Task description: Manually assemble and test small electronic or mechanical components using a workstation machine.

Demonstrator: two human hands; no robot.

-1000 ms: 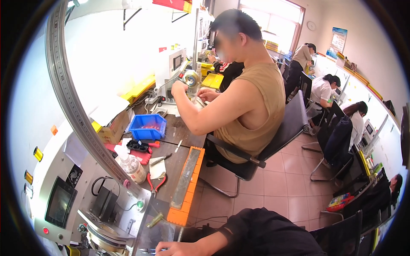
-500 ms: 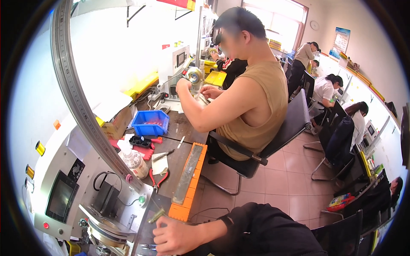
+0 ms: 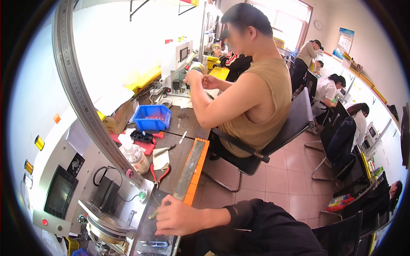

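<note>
My right hand (image 3: 180, 216) is over the near end of the dark workbench (image 3: 164, 197), its sleeve and forearm coming in from the lower right. The fingers are bent and drawn together; whatever is between them is hidden. Right beside the fingertips is a small olive-green piece (image 3: 152, 214), partly covered. Just past the hand lies a long orange tray (image 3: 200, 164) with a grey strip (image 3: 191, 166) along it. Blue thread snips (image 3: 153, 244) rest on the bench below the hand. My left hand is out of view.
Red-handled pliers (image 3: 159, 174), a clear bottle (image 3: 137, 158) and a blue bin (image 3: 150, 118) stand farther along the bench. A machine with a screen (image 3: 62, 192) and a metal post (image 3: 74, 81) are at left. A co-worker (image 3: 260, 98) sits beyond, on a black chair (image 3: 290, 121).
My right hand has moved up and slightly away along the bench, now overlapping the orange tray's near end. The blue snips show more fully. The view has shifted a little.
</note>
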